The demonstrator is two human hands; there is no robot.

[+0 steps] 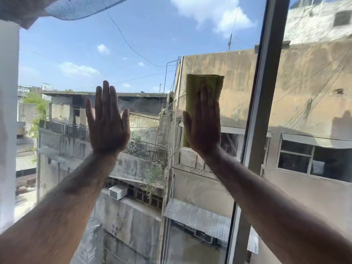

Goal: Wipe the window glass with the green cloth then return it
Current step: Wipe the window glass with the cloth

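- Beyond the window glass (148,44), weathered concrete buildings, hanging cables and a blue sky with a few clouds are filling the view, and a grey window frame (266,96) is running top to bottom on the right side.
- Both forearms are reaching up and forward toward the pane, with the fingers of both hands pointing upward.
- On the right, the right hand (203,126) is lying flat and open over the green cloth (204,84), apparently pinning it against the glass with palm and fingers rather than gripping it; the folded cloth is showing above the fingertips and along the thumb side.
- Over on the other side, the left hand (108,122) is spread wide open and holding nothing; it seems to be resting against the pane as a brace (contact cannot be confirmed from this angle).
- Judging by this, the wiping is under way and the return of the cloth is not yet done.
- To do this step well, the person should be keeping even palm pressure so the cloth is not slipping or bunching, working in overlapping passes right up to the frame, and trying not to leave prints with the bare hand on wiped areas.
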